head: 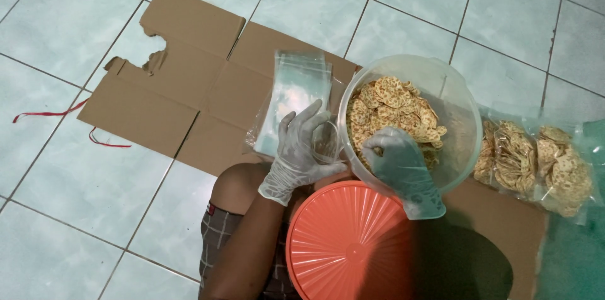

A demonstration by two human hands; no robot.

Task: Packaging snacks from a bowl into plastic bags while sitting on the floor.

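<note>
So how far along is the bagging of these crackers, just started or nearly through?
Partly through, it seems. Done: filled bags of crackers lie on the right. In hand: the right hand reaches into the clear tub among the crackers, while the left hand holds a small clear bag at the rim. Left: plenty of crackers in the tub and a stack of empty bags on the cardboard.

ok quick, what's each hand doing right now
Left hand: gloved, holding a small clear bag at the tub's rim.
Right hand: gloved, inside the clear tub, closed on a cracker.
</note>
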